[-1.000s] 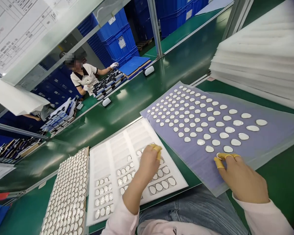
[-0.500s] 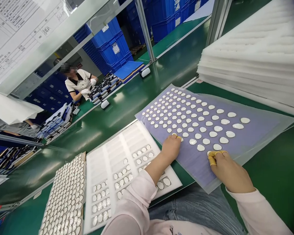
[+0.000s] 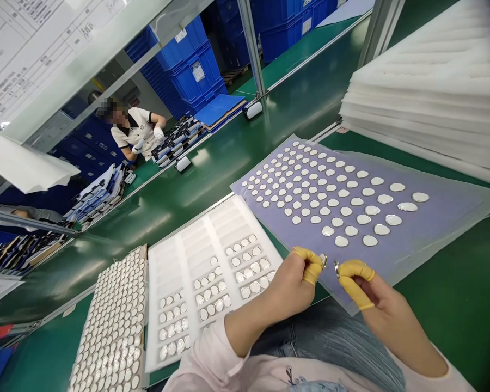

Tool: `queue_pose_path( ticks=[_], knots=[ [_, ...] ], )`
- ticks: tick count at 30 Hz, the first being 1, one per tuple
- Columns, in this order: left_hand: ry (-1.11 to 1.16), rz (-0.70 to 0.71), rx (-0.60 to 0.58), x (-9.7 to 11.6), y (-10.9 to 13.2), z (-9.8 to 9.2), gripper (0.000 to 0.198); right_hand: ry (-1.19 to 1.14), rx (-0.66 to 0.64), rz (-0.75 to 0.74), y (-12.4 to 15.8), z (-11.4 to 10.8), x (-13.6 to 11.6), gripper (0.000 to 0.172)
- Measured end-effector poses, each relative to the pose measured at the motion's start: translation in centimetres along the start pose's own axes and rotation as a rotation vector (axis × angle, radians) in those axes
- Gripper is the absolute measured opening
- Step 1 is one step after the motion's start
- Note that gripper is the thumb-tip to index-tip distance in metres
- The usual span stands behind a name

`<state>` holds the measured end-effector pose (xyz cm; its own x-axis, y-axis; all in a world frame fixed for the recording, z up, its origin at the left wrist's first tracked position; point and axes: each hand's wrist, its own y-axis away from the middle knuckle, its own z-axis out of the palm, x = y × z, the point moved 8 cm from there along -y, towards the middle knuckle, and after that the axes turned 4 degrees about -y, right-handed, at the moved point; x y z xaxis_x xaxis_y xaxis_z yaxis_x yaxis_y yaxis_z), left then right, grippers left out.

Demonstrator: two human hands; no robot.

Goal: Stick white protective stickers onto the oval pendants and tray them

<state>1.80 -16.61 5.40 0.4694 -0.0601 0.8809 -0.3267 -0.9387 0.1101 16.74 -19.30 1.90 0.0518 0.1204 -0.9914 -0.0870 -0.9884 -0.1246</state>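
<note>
My left hand (image 3: pixel 294 279) is closed, with yellow finger covers on thumb and finger, and pinches a small oval silver-rimmed piece (image 3: pixel 324 261) seen edge-on. Close beside it, my right hand (image 3: pixel 378 294), also in yellow finger covers, pinches a second oval piece (image 3: pixel 337 269). A small gap separates the two pieces, both raised above the near edge of a purple sheet (image 3: pixel 428 234). Rows of similar white-faced ovals lie on that sheet. To the left, a white foam tray (image 3: pixel 196 239) holds more of them in slots, several slots bare.
A board densely covered with ovals (image 3: pixel 110 321) lies at the far left. White foam sheets (image 3: pixel 424 103) are stacked at the right. Beyond the green bench (image 3: pixel 212 169), a co-worker (image 3: pixel 136 130) in white gloves handles parts near blue crates (image 3: pixel 196 71).
Both hands have lifted off the purple sheet towards my body, each now with an oval piece. The front row on the sheet has lost pieces. The view has shifted slightly.
</note>
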Motion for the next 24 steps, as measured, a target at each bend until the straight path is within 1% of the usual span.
queue_pose_path(
  ticks=[3,5,7,9,12,15,21,24],
  knots=[
    [0.339,-0.048,0.007,0.1,3.4,-0.5,0.024,-0.188,-0.187,-0.078,1.7,3.6,-2.9,0.008],
    [0.474,-0.041,0.036,0.0,4.9,-1.1,0.034,-0.258,-0.256,-0.110,2.3,5.3,-4.1,0.007],
    [0.558,-0.037,0.056,-0.2,6.1,-1.7,0.039,-0.296,-0.321,-0.111,2.8,6.7,-4.4,0.009],
    [0.636,-0.049,0.051,-0.4,7.0,-2.2,0.039,-0.322,-0.390,-0.105,3.3,7.8,-4.1,0.011],
    [0.720,-0.036,0.043,-0.5,8.2,-2.8,0.035,-0.335,-0.463,-0.102,4.2,8.7,-3.5,0.013],
    [0.801,0.008,0.069,-0.8,9.2,-3.3,0.031,-0.274,-0.497,-0.115,5.0,9.2,-3.5,0.012],
    [0.890,-0.028,0.168,-2.5,10.3,-3.6,0.029,-0.110,-0.519,-0.253,5.1,10.0,-5.7,0.013],
    [0.932,-0.038,0.176,-2.9,10.6,-3.5,0.034,-0.059,-0.532,-0.321,4.9,10.0,-6.6,0.014]
  ],
)
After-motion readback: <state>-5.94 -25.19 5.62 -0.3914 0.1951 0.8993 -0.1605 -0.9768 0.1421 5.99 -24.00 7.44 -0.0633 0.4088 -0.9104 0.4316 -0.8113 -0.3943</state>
